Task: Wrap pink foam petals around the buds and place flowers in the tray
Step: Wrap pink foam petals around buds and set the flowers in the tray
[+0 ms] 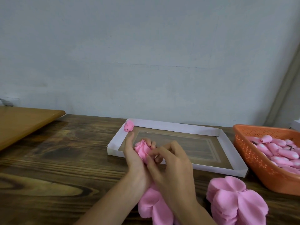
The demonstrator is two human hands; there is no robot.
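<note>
- Pale grey wall [146,46] fills the whole background, and the dark wooden table [56,159] runs right across in front of it.
- Off to the far left, a lighter wooden board [21,122] lies over the table's edge.
- Centre stage, the shallow white-rimmed tray [170,125] lies flat near the wall.
- Just right of it, the orange basket [253,158] sits packed with pink buds [282,151].
- Front right, a thick stack of pink foam petals [235,200] waits on the table, near the basket.
- More loose petal foam [154,203] spills out beneath the wrists.
- The right hand [172,166] is in close, thumb and fingertips pinching the foam at the flower's side.
- The left hand [134,158] cups the half-wrapped flower [142,148], fingers curled round it, forefinger straight, over the tray's near left part.
- And one finished flower [129,125] is tucked into the tray's far left corner.
</note>
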